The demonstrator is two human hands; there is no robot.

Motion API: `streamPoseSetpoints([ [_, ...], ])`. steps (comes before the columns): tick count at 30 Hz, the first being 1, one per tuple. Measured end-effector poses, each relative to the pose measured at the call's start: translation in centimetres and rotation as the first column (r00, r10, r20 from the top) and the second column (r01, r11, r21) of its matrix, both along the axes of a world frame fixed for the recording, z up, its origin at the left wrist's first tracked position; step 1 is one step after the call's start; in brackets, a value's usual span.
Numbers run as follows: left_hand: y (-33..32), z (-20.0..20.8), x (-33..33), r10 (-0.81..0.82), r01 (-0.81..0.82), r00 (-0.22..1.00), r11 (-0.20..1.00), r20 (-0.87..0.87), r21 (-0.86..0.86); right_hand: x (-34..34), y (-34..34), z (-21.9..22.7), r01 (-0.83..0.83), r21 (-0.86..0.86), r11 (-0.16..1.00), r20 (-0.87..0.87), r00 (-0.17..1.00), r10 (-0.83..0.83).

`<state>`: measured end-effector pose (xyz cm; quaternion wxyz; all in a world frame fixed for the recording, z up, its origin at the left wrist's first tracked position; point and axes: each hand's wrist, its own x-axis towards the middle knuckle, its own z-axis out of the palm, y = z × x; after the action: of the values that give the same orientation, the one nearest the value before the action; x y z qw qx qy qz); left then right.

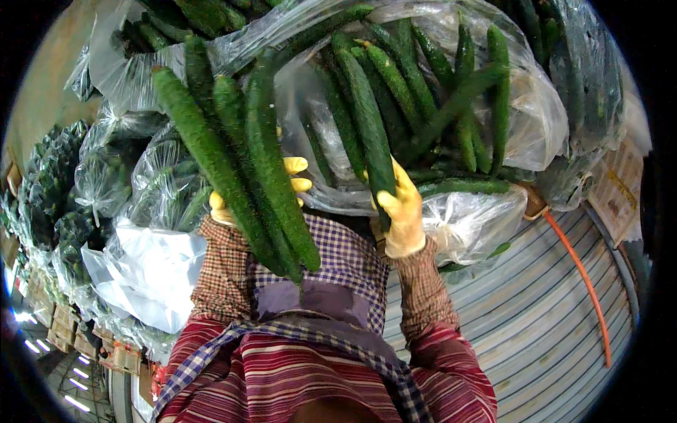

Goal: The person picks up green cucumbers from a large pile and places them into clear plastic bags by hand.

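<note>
Several long, bumpy green cucumbers [264,151] lie bunched in my left hand [296,185], which wears a yellow glove. Its fingertips show on both sides of the bunch; the palm is hidden beneath. My right hand [403,211], gloved in yellow too, is closed round the lower end of a single cucumber [367,116] that points away from me. Beyond this hand, more loose cucumbers [405,77] fill a wide-open clear plastic bag [539,130]. One cucumber [458,106] lies crosswise over the others there.
Tied clear bags of cucumbers [106,173] are stacked at the left, beside white plastic sheets [144,268]. A knotted bag [469,218] sits right of my right hand. An orange hose [582,275] crosses the ribbed metal surface [522,317]. A crate [617,187] stands far right.
</note>
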<state>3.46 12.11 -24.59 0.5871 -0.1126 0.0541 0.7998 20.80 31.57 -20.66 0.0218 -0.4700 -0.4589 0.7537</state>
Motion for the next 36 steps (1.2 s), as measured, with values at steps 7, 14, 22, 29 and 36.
streamPoseSetpoints([
  [7, 4.0, -0.6, 1.6, -0.041, 0.054, 0.995, 0.989, 0.094, -0.14, -2.2, -2.8, 5.9, -0.021, 0.189, 0.982, -0.1, 0.994, 0.041],
  [14, 4.8, -1.8, 1.7, -0.086, 0.085, 0.996, 0.992, -0.006, -0.09, -0.9, -4.2, 4.8, 0.005, 0.198, 0.98, -0.128, 0.992, 0.02],
  [22, 1.8, -0.5, -0.5, -0.066, 0.062, 0.997, 0.993, -0.035, -0.103, 4.0, 9.0, -0.1, -0.402, 0.898, 0.179, 0.415, 0.909, -0.043],
  [29, -2.6, -0.6, -1.4, 0.043, -0.05, 0.997, 0.99, -0.06, -0.134, 1.2, 6.6, 0.5, -0.597, 0.799, 0.074, 0.592, 0.759, -0.27],
  [36, -1.0, -0.9, -1.2, 0.063, -0.064, 0.998, 0.997, -0.007, -0.036, 2.1, -1.1, -6.8, -0.844, 0.462, 0.274, 0.821, 0.523, 0.228],
])
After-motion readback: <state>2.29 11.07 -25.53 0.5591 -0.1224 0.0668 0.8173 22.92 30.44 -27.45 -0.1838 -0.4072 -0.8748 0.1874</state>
